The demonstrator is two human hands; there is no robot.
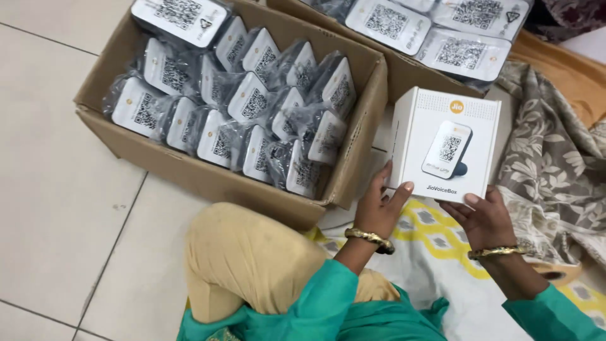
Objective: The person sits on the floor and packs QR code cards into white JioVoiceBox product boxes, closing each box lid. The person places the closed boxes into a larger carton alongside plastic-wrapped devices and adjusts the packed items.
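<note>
Fingers (392, 189) of the left hand (377, 211) are curling around the lower left edge of a white retail carton (445, 144), with the thumb lying across its front face; the right hand (481, 218) is cupping the lower right corner from beneath, its fingers bent loosely and its thumb touching the bottom edge. Both hands are therefore closing on the carton, which is being held upright at centre right of the frame, its printed front showing a small white device with a square code panel. A gold bangle (370, 239) is circling each wrist. At upper left, an open cardboard box (208, 177) is standing on the tiled floor (57, 189), packed with rows of bagged white devices (252, 101) standing on edge. A second cardboard box (404, 72), at the top of the frame, is holding more of the same devices lying flat. Patterned cloths (549, 164) are lying at right and beneath the hands. Judged risk: the carton is resting mainly on fingertips at its base, so a loosened grip could be letting it tip forward and fall against the first box's rim or onto the cloth.
</note>
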